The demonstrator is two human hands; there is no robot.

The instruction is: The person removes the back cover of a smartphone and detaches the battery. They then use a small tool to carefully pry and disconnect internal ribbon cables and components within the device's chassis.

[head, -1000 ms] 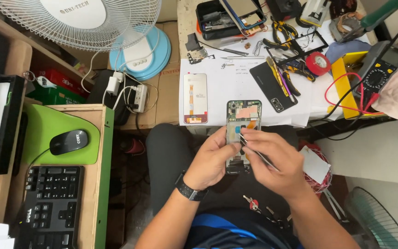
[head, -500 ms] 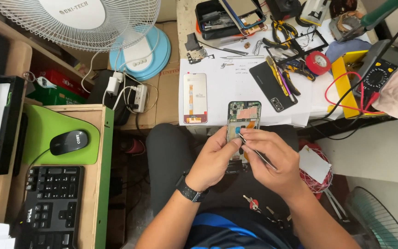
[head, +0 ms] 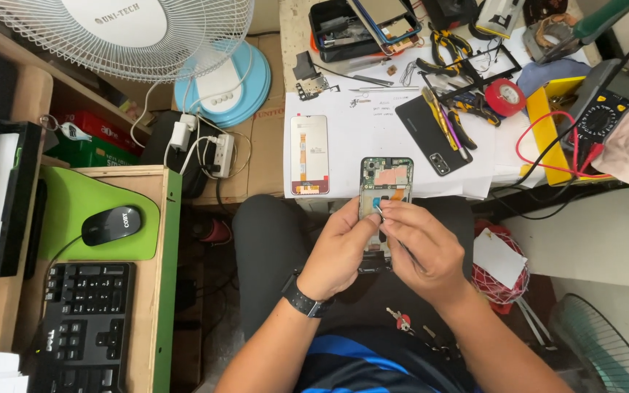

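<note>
Phone (head: 385, 182), opened, back cover off, circuit board and orange flex cables exposed; held over the lap at the near edge of the white work mat (head: 373, 124). Left hand (head: 343, 247) wraps the lower body of the handset from the left, fingers closed around its edge. Right hand (head: 420, 247) pinches a slim metal tool (head: 381, 215) (tweezers, as far as can be told), its tip on the board near the middle of the handset. Progress, as judged: disassembly well under way, since the rear panel is already removed and the interior is being worked on; reassembly remains entirely undone. Detached display panel (head: 309, 154) lies face-down on the mat just left of the handset; black back cover (head: 432, 135) lies to the right, with pliers and cutters (head: 449, 116) across it. Farther out: red tape roll (head: 505, 96), multimeter (head: 609, 102) with red and black leads, black parts tray (head: 351, 29). Left of the bench: power strip (head: 216, 149), fan (head: 147, 36), green mouse pad (head: 67, 218) with black mouse (head: 111, 224), black keyboard (head: 85, 320).
</note>
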